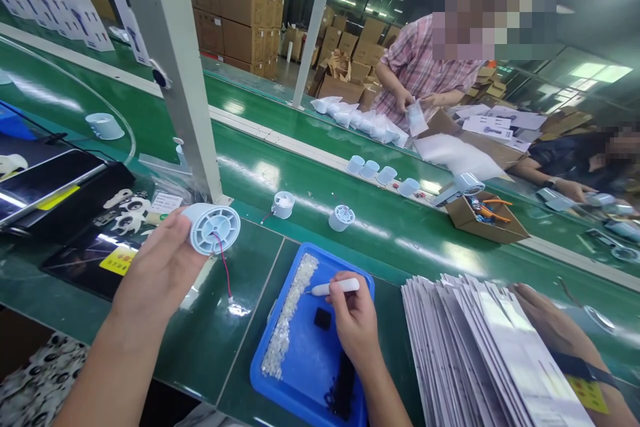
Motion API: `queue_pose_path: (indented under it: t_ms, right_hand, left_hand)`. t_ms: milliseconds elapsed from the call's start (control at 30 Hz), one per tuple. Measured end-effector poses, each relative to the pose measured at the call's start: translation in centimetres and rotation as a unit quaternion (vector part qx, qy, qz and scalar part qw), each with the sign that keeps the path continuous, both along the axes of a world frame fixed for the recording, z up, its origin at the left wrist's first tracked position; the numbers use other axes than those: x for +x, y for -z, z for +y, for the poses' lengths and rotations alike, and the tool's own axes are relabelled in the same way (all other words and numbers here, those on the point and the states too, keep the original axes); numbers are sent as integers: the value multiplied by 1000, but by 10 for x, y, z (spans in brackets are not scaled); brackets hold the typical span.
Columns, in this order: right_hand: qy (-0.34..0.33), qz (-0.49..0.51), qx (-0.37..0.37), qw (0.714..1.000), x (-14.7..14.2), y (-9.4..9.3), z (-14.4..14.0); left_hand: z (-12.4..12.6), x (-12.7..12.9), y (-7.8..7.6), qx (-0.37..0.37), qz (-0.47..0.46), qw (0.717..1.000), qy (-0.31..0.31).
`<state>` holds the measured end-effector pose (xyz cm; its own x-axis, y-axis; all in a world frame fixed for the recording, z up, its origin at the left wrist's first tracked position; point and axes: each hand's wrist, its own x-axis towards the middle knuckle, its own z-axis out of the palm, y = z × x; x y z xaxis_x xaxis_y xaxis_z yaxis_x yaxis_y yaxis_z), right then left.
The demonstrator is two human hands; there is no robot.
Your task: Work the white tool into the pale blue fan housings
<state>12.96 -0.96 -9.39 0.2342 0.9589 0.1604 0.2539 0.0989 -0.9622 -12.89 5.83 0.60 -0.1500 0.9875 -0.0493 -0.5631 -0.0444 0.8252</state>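
Both forearms are bare to the left hand (160,267) and right hand (356,323), with no gloves or rings

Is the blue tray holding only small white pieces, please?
No, the blue tray also holds black pieces beside the white pieces.

factory assembly line | green conveyor belt (310,180) | probably stacked shipping cartons (240,13)

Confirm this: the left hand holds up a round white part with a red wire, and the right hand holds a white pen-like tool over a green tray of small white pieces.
Not quite. In the head view the tray is blue, not green. The rest stands: left hand holds the round part with red wire; right hand holds the white tool.
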Motion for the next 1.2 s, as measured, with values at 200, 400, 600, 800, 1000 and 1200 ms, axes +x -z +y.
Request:
queue_pose_path:
  t_ms: [200, 400, 600, 800, 1000, 1200]
  right_hand:
    - [25, -65, 25, 997, 0, -5, -1]
    - [34, -69, 49, 996, -1, -6, 0]
    - [54, -84, 46, 994, 0, -5, -1]
    - [26, -101, 48, 993, -2, -6, -2]
    - [8, -206, 85, 975, -1, -14, 0]
    - [171, -95, 49, 979, 15, 1, -34]
  left_hand:
    - [-2, 0, 1, -10, 0, 1000, -1]
    - [-5, 2, 1, -29, -11, 999, -8]
    - [-8, 3, 5, -43, -19, 999, 1]
    - [-10, 1, 14, -52, -20, 998, 14]
    - [-12, 7, 18, -53, -11, 997, 62]
    - [-14, 12, 21, -62, 40, 991, 111]
